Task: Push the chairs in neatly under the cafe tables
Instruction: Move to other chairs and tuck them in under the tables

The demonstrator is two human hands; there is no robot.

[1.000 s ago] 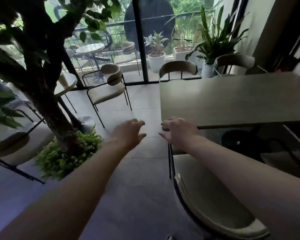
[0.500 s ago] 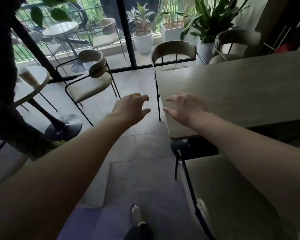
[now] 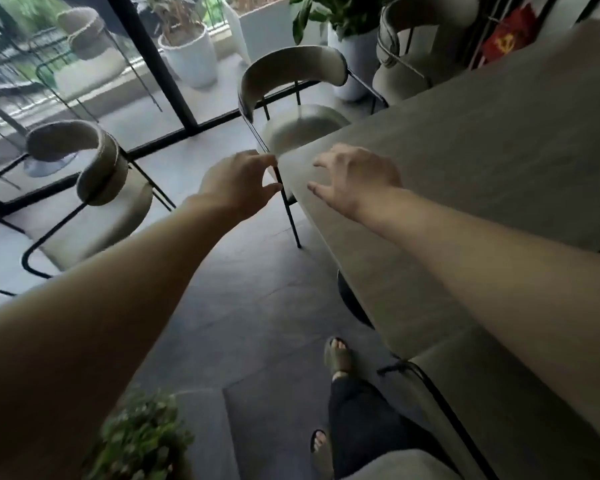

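Note:
A long grey-brown table fills the right side. At its far end stands a beige chair with a curved back on a black frame, its seat partly under the table's corner. My left hand reaches forward beside the table's corner, fingers apart, close to that chair's front leg; it holds nothing. My right hand hovers over the table's corner with fingers spread and empty. Another beige chair stands out in the open floor at the left. A third chair's seat lies under my right arm at the table's near side.
A fourth chair is at the far right end. White planters line the glass wall with its black post. A leafy plant is at my lower left. My sandalled feet stand on grey floor tiles.
I have walked forward along the table; the far chair and table corner are now closer. Both hands have stretched further toward that chair, still empty.

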